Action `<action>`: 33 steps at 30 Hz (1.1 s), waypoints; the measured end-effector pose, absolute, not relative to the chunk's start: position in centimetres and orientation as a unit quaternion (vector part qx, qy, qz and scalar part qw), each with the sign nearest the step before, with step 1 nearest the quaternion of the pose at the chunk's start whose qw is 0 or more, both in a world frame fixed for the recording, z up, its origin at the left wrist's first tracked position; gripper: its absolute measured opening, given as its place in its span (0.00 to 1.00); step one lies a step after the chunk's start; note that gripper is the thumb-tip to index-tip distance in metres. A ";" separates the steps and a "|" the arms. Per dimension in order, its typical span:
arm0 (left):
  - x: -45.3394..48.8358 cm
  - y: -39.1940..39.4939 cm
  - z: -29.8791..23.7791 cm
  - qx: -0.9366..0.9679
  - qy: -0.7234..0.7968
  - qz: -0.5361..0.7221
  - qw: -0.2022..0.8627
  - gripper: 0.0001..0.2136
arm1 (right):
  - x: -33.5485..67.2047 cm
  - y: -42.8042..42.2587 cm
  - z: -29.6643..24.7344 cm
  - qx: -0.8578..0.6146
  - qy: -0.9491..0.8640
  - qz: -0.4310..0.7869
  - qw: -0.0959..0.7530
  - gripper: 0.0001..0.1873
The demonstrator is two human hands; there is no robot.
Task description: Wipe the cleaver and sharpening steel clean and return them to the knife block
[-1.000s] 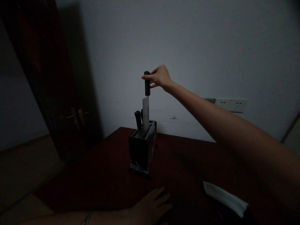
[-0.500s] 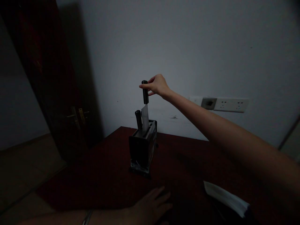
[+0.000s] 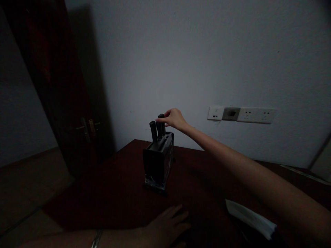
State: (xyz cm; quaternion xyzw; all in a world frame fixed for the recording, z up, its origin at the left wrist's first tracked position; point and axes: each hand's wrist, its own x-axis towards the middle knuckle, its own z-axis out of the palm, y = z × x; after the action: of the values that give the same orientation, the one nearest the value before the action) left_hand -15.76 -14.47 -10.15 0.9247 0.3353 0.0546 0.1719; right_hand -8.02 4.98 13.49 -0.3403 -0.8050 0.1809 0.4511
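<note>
A dark knife block (image 3: 155,168) stands upright on the reddish-brown table (image 3: 111,193), with several black handles rising from its top. My right hand (image 3: 173,118) pinches the top of one knife's black handle (image 3: 162,129); its blade is hidden down in the block. Beside it, another black-handled knife (image 3: 153,131) sits in the block on the left. My left hand (image 3: 168,225) lies flat on the table in front of the block, fingers spread, holding nothing. A bracelet (image 3: 97,238) circles the left wrist.
A whitish, elongated thing (image 3: 250,218) lies on the table at the lower right; its kind is unclear. Wall sockets (image 3: 256,115) and a switch plate (image 3: 215,113) are on the white wall behind. A dark door (image 3: 67,103) stands at the left.
My right hand has moved down with the knife, and the blade that showed above the block has gone into it. My left hand has stayed in place.
</note>
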 end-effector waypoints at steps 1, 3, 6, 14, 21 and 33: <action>-15.7 -14.5 -10.0 0.924 0.336 0.053 0.172 0.25 | -8.0 5.0 13.1 -0.342 -0.807 0.177 0.449 0.19; -15.7 -14.6 -9.6 0.924 0.338 0.050 0.174 0.25 | -7.9 4.9 12.4 -0.350 -0.809 0.166 0.443 0.19; -15.7 -14.7 -9.4 0.924 0.338 0.050 0.174 0.24 | -7.8 4.6 11.6 -0.370 -0.810 0.149 0.430 0.18; -15.8 -14.7 -9.9 0.928 0.331 0.068 0.155 0.24 | -7.6 4.4 10.4 -0.378 -0.806 0.158 0.428 0.18; -15.9 -15.1 -9.5 0.926 0.332 0.076 0.165 0.23 | -7.5 4.1 10.1 -0.367 -0.817 0.086 0.436 0.18; -15.9 -15.3 -9.6 0.921 0.338 0.087 0.171 0.24 | -7.0 3.0 10.4 -0.355 -0.856 -0.045 0.373 0.23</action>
State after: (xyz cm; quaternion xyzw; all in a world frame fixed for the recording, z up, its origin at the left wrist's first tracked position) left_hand -15.94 -15.31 -9.61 0.9215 0.3379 0.0868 0.1708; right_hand -7.01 3.04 10.44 -0.3553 -0.8560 -0.0455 0.3727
